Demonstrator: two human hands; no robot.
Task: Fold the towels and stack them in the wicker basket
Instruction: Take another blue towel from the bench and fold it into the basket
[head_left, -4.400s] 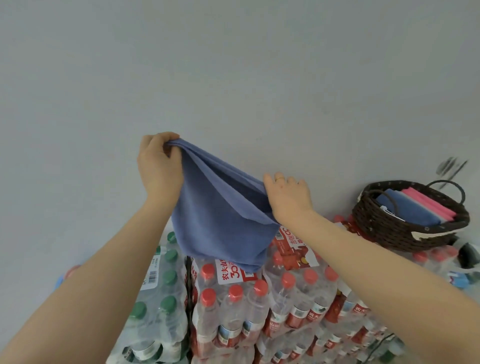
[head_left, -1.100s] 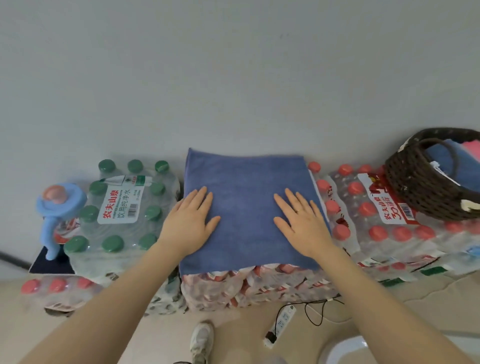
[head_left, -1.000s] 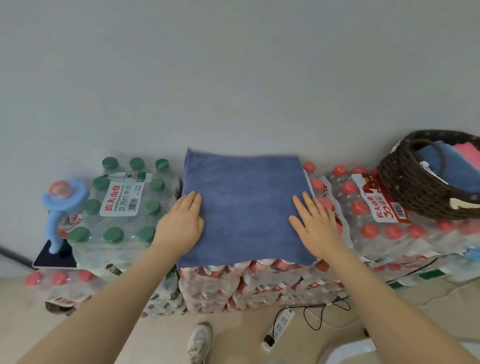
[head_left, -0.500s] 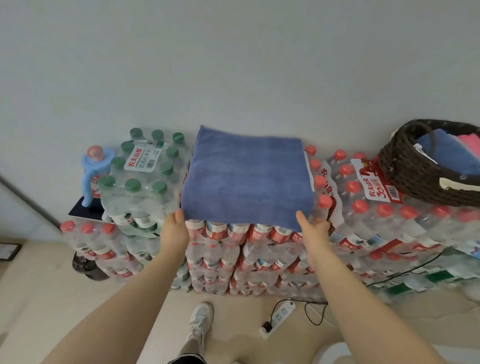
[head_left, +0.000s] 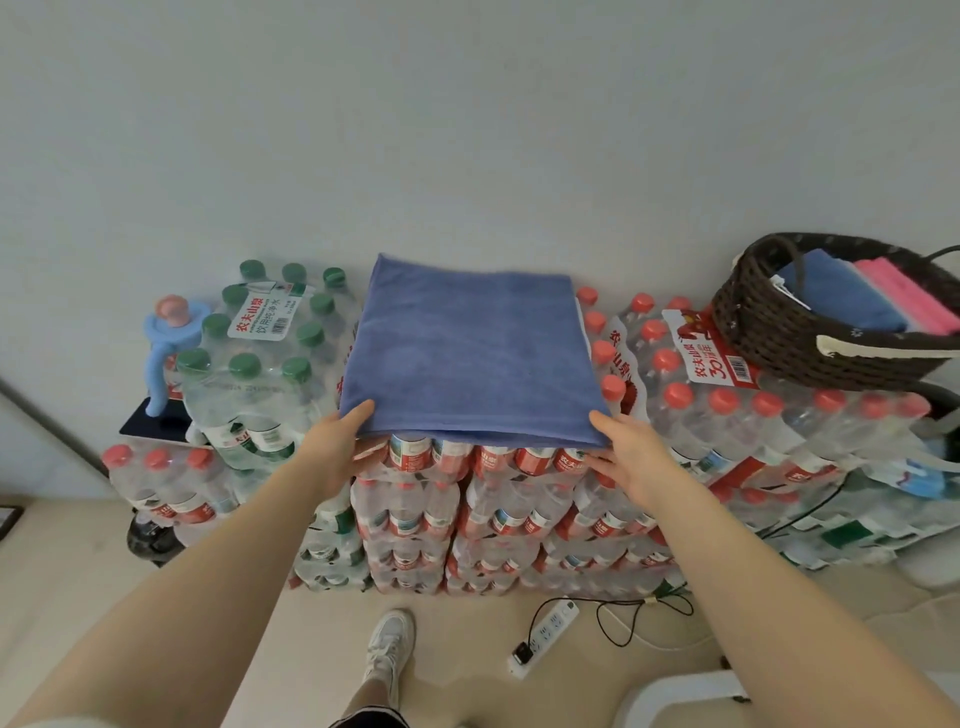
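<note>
The blue towel (head_left: 470, 353) lay flat and squared in the middle of the frame, spread over the red-capped water bottle packs (head_left: 498, 499) that served as a folding surface. The left hand (head_left: 337, 449) pinched its near left corner, thumb on top and fingers tucked beneath, and the right hand (head_left: 631, 457) pinched the near right corner the same way, probably to lift that near edge and carry it over for the next fold. The wicker basket (head_left: 810, 348) sat at the right edge of the frame on more bottle packs, already holding a folded blue towel and a pink one, so the stack had been started. About a second earlier both palms had rested flat on the cloth with fingers spread, smoothing it; half a second earlier they had already slid back to its front corners, and now they held them.
</note>
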